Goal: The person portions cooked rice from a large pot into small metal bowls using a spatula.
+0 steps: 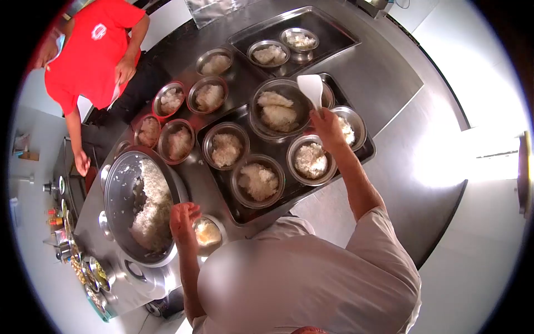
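My right hand (329,131) is closed around the handle of a white rice paddle (310,88), whose blade is over the right rim of a large steel bowl (256,118). Two lumps of rice (279,117) lie in that bowl. Beside the right rim of a big pot (181,186), my left hand (183,221) has its fingers loosely curled, with nothing visible in them. Cooked rice (151,206) fills the pot's right side. Close to my left hand stands a small bowl (221,225) with pale yellowish food in it.
A dark tray (240,214) carries several rice bowls. Another tray (334,42) behind it bears two more. Several rice bowls, including one (178,142), stand near the pot. A person in a red shirt (94,50) is across the steel table (384,83). Food dishes (100,275) sit lower left.
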`<state>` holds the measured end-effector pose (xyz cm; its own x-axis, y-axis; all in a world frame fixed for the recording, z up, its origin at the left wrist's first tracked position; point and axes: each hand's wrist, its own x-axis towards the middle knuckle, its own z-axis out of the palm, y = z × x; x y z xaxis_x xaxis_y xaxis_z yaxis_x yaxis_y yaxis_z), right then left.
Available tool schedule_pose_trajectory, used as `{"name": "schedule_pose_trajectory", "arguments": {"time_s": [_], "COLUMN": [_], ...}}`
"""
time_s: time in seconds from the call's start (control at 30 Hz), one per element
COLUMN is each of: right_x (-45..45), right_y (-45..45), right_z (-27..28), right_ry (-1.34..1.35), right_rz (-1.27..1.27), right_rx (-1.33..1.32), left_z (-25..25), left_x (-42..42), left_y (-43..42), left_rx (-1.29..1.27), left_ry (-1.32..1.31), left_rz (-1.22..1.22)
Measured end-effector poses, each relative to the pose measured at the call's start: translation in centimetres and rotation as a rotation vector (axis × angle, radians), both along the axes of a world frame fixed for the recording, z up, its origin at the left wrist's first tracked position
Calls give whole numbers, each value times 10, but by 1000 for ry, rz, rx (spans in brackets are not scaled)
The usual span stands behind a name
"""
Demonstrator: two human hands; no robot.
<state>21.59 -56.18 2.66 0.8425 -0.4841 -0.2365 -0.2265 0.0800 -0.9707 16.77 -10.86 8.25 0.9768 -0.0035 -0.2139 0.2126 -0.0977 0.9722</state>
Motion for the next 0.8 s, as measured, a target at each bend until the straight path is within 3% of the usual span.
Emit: {"name": "schedule_pose_trajectory", "arguments": {"time_s": [0.13,0.27,0.33,0.47,0.5,0.63,0.7,0.8], "right_x": [28,58,77,127,134,207,238,267], "right_y": [-37,-68,-88,-140,-149,-236,-260,-269], "right_z": [-21,-23,-28,-52,-35,-95,-95,-71], "right_ry": [-134,-83,-100,-206,-12,-175,-243,-111], "right_rz": [-38,-125,-193,-328,-321,-355,-592,-779], "right_rx": [127,162,165,266,14,-2,312,291], "left_z": [-5,-13,-13,-5,1,17,23,24], "left_x": [-6,-10,-12,-17,-19,-23,-25,-28], "left_y": [20,41,49,57,55,60,60,60], "left_rx": [-57,-29,-132,-54,-71,-6,25,68], "left_ry": [11,-5,-31,-42,-80,-32,-27,-19], "left_rz": [90,202,254,336,331,435,465,513]}}
